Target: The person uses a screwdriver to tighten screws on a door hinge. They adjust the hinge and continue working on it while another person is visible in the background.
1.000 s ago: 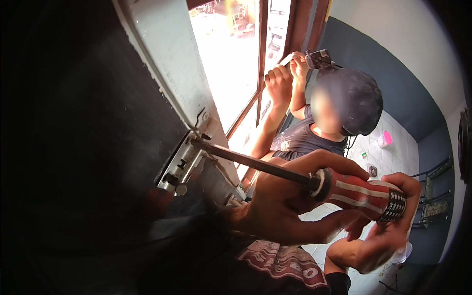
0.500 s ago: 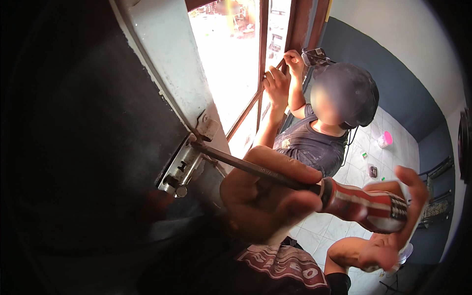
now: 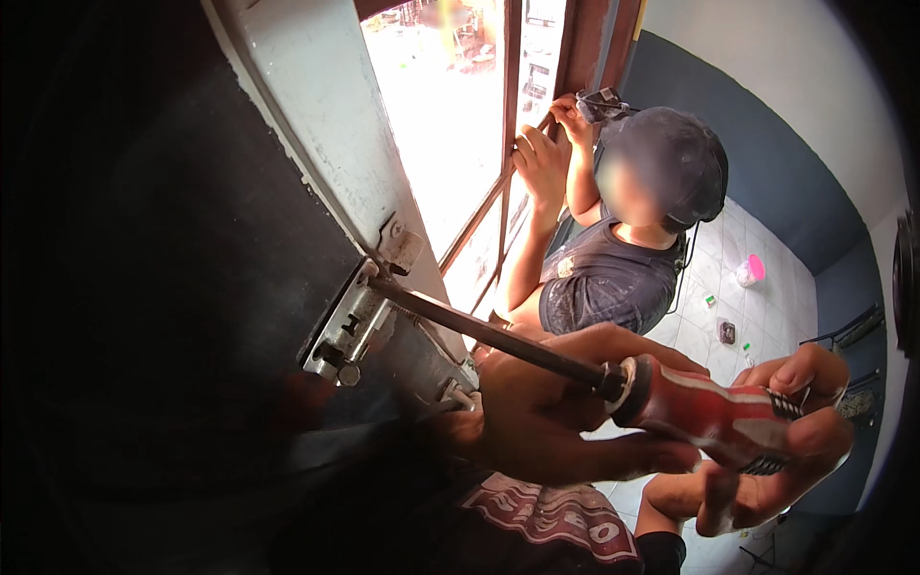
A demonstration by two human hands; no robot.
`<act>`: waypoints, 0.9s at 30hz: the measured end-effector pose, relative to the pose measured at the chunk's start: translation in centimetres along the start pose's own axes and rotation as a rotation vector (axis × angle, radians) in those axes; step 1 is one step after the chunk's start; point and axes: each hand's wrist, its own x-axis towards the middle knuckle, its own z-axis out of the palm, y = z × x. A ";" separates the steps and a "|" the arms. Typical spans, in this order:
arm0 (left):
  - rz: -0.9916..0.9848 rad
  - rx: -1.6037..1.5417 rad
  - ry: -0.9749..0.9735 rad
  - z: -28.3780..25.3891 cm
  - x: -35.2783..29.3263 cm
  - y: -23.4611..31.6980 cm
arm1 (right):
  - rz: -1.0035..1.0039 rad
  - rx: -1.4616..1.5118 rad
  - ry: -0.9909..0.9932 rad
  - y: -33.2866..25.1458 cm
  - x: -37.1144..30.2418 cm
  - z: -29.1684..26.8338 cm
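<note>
A screwdriver (image 3: 709, 412) with a red handle and a long dark shaft reaches across the view. Its tip meets the upper end of a metal sliding bolt latch (image 3: 350, 326) on a dark door panel. My left hand (image 3: 551, 417) is curled about the front of the handle, its thumb below and a finger passing behind. With bent fingers my right hand (image 3: 800, 470) grips the rear end of the handle. A small bracket (image 3: 398, 244) sits on the pale frame beside the latch. The screw under the tip is too small to make out.
Another person in a dark cap (image 3: 671, 172) stands close by, both hands raised at a brown window frame (image 3: 513, 105). On the tiled floor are a pink-lidded tub (image 3: 750, 271) and a small dark box (image 3: 726, 332). A dark rack (image 3: 853, 364) stands by the wall.
My left hand has slid from the shaft back to the handle. My right fingers have closed in around its rear end. The other person's head has shifted slightly left.
</note>
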 end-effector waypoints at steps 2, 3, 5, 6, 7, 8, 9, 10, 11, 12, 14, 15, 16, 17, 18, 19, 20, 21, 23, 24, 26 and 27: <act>0.072 -0.020 0.008 0.2 0.5 -1.1 | 0.234 0.032 0.026 -1.2 -0.3 -0.3; 0.108 -0.034 0.013 0.2 0.6 -1.8 | 0.427 0.019 0.133 -2.2 -0.7 0.4; 0.052 0.074 0.113 0.9 0.7 -1.0 | 0.667 0.029 0.223 -2.8 -1.0 1.2; 0.031 0.070 0.135 1.1 1.0 -1.1 | 0.731 -0.038 0.218 -3.0 -0.9 1.0; 0.008 0.011 0.145 1.2 1.1 -1.2 | 0.794 -0.104 0.211 -3.2 -0.8 0.7; -0.016 -0.035 0.156 1.2 1.2 -1.1 | 0.764 -0.132 0.221 -3.0 -0.3 0.3; -0.041 -0.082 0.168 1.2 1.2 -1.1 | 0.668 -0.064 0.191 -2.5 -0.3 0.0; -0.014 -0.218 0.186 1.3 1.2 -1.4 | 0.574 0.012 0.161 -2.1 -0.3 -0.3; 0.017 -0.350 0.208 1.4 1.1 -1.8 | 0.485 0.098 0.120 -1.6 -0.2 -0.5; 0.040 -0.309 0.210 1.3 1.1 -2.0 | 0.347 0.080 0.084 -0.7 -0.5 -0.3; 0.095 -0.153 0.216 1.2 1.0 -2.5 | 0.275 0.052 -0.014 0.1 -0.1 -1.0; 0.128 -0.038 0.220 1.2 0.9 -2.6 | 0.237 0.041 -0.062 0.5 0.1 -1.4; 0.155 0.077 0.227 0.9 0.7 -2.9 | 0.387 0.065 -0.002 -0.4 -0.2 -0.5; 0.164 0.095 0.225 0.8 0.7 -3.0 | 0.500 -0.001 -0.013 -1.2 0.1 -0.4; 0.171 0.105 0.222 0.5 0.8 -3.1 | 0.618 -0.074 -0.033 -2.2 0.5 -0.2; 0.179 0.118 0.224 0.2 0.8 -3.5 | 0.733 -0.140 -0.065 -2.8 0.7 -0.1; 0.175 0.046 0.211 0.4 0.8 -3.5 | 0.693 -0.187 -0.129 -2.5 0.6 -0.9; 0.134 -0.051 0.217 0.8 0.9 -3.4 | 0.617 -0.218 -0.163 -2.1 0.7 -1.4; 0.023 -0.291 0.240 1.8 1.5 -3.2 | 0.431 -0.288 -0.187 -1.3 1.2 -2.3; 0.001 -0.352 0.198 1.9 1.9 -3.4 | 0.322 -0.324 -0.183 -0.8 1.6 -2.7; 0.001 -0.343 0.109 1.1 1.7 -3.8 | 0.159 -0.287 -0.115 0.8 1.6 -1.9; 0.021 -0.267 0.094 1.1 1.9 -3.7 | 0.082 -0.293 -0.076 1.2 1.7 -1.7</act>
